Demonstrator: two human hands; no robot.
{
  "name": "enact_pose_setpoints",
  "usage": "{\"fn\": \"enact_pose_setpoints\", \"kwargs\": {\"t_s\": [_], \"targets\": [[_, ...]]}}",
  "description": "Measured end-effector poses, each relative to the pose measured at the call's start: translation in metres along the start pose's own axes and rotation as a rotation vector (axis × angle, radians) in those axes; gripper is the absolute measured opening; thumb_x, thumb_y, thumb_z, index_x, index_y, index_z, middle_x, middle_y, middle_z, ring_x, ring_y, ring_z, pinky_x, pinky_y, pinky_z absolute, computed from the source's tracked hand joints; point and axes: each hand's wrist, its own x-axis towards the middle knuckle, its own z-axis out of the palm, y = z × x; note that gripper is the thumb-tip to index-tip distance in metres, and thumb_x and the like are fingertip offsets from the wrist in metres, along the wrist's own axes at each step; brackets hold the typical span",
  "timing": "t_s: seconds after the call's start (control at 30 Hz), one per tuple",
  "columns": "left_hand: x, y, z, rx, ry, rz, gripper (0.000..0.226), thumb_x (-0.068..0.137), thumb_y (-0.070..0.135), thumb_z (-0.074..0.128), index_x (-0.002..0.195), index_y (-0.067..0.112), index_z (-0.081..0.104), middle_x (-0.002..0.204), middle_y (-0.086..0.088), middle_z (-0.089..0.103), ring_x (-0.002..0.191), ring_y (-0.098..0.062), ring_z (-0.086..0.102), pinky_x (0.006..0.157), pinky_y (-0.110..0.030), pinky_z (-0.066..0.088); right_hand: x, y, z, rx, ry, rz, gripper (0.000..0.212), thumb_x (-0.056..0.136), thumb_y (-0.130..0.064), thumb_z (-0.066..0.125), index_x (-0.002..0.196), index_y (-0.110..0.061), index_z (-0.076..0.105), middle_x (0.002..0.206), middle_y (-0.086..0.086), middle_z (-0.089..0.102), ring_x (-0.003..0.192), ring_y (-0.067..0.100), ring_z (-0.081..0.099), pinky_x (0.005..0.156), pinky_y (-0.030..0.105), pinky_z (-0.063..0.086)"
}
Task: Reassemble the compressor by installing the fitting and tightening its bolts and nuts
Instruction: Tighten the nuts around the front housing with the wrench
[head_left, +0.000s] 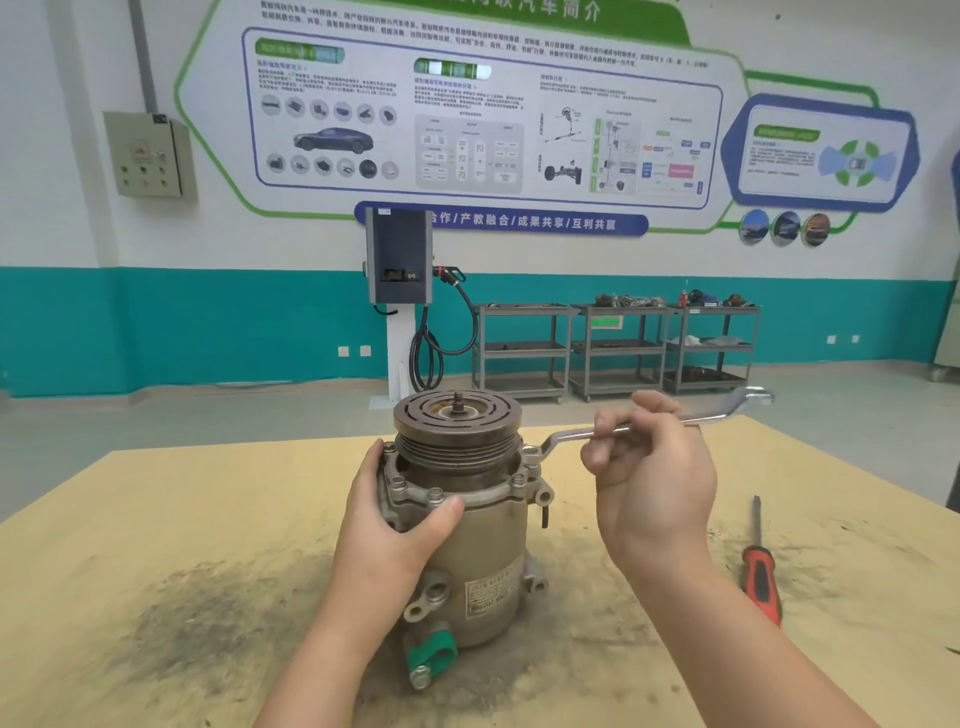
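We steady the upright compressor with our left hand while our right hand grips a wrench seated on a flange bolt; next likely comes a tightening turn.

Wrench tip behind compressor flange

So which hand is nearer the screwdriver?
Right. The right hand holds the wrench just left of the screwdriver; the left hand grips the compressor, further left.
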Motion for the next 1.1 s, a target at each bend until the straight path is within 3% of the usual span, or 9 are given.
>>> {"fn": "enact_pose_setpoints", "kwargs": {"t_s": [0.1, 0.33, 0.47, 0.53, 0.63, 0.77, 0.9, 1.1], "targets": [[0.000, 0.001, 0.000, 0.003, 0.009, -0.018, 0.093, 0.054, 0.055, 0.077, 0.136, 0.048, 0.034, 0.114, 0.042, 0.056, 0.110, 0.014, 0.055, 0.079, -0.010, 0.048, 0.012, 0.010, -0.008, 0.125, 0.073, 0.219, 0.018, 0.092, 0.002, 0.031, 0.094, -0.009, 0.045, 0.056, 0.007, 0.052, 0.040, 0.017, 0.037, 0.044, 0.026, 0.033], [-0.002, 0.005, 0.002, 0.003, 0.011, -0.019, 0.072, 0.057, 0.050, 0.076, 0.119, 0.055, 0.040, 0.106, 0.049, 0.054, 0.104, 0.020, 0.054, 0.072, -0.002, 0.046, 0.024, 0.025, -0.011, 0.147, 0.000, 0.417, 0.016, 0.088, 0.000, 0.031, 0.082, -0.013, 0.039, 0.051, 0.004, 0.044, 0.035, 0.015, 0.030, 0.039, 0.022, 0.029], [-0.002, 0.004, 0.000, 0.000, 0.011, -0.003, 0.097, 0.056, 0.055, 0.079, 0.141, 0.044, 0.032, 0.112, 0.048, 0.053, 0.112, 0.016, 0.052, 0.079, -0.009, 0.047, 0.037, 0.026, -0.007, 0.097, -0.066, 0.549, 0.014, 0.082, -0.001, 0.032, 0.078, -0.014, 0.034, 0.050, -0.001, 0.038, 0.031, 0.011, 0.025, 0.035, 0.018, 0.025], [-0.002, 0.005, 0.000, 0.015, 0.008, -0.011, 0.099, 0.055, 0.058, 0.079, 0.141, 0.045, 0.031, 0.111, 0.050, 0.051, 0.112, 0.018, 0.051, 0.079, -0.008, 0.047, 0.037, 0.030, -0.009, 0.118, -0.065, 0.548, 0.013, 0.076, -0.002, 0.035, 0.077, -0.014, 0.035, 0.049, -0.002, 0.037, 0.030, 0.011, 0.025, 0.034, 0.018, 0.025], [-0.002, 0.006, 0.000, 0.042, 0.005, -0.019, 0.089, 0.057, 0.054, 0.076, 0.135, 0.048, 0.034, 0.109, 0.049, 0.053, 0.109, 0.018, 0.052, 0.076, -0.005, 0.047, 0.029, 0.034, -0.017, 0.185, -0.047, 0.473, 0.014, 0.066, -0.004, 0.039, 0.076, -0.014, 0.037, 0.048, -0.002, 0.037, 0.031, 0.011, 0.025, 0.035, 0.018, 0.026], [-0.002, 0.006, -0.001, 0.054, 0.005, -0.035, 0.104, 0.057, 0.056, 0.076, 0.148, 0.039, 0.029, 0.125, 0.036, 0.050, 0.119, 0.005, 0.052, 0.089, -0.014, 0.045, 0.014, 0.029, -0.021, 0.231, -0.044, 0.365, 0.013, 0.066, -0.003, 0.038, 0.073, -0.014, 0.041, 0.048, -0.001, 0.035, 0.033, 0.013, 0.025, 0.037, 0.019, 0.028], [-0.003, 0.009, 0.001, 0.064, 0.026, -0.049, 0.105, 0.052, 0.060, 0.075, 0.145, 0.040, 0.031, 0.126, 0.035, 0.049, 0.121, 0.003, 0.051, 0.096, -0.022, 0.046, -0.019, 0.022, -0.026, 0.024, -0.112, 0.050, 0.022, 0.070, 0.000, 0.039, 0.065, -0.018, 0.051, 0.049, 0.007, 0.046, 0.038, 0.019, 0.036, 0.044, 0.021, 0.036], [-0.004, 0.008, 0.004, 0.029, 0.036, -0.050, 0.085, 0.056, 0.057, 0.080, 0.129, 0.051, 0.036, 0.108, 0.047, 0.055, 0.108, 0.017, 0.054, 0.074, -0.004, 0.047, -0.054, 0.032, -0.018, -0.296, -0.301, -0.416, 0.028, 0.076, -0.007, 0.052, 0.076, -0.035, 0.056, 0.062, 0.002, 0.062, 0.049, 0.015, 0.053, 0.049, 0.024, 0.046]]}}
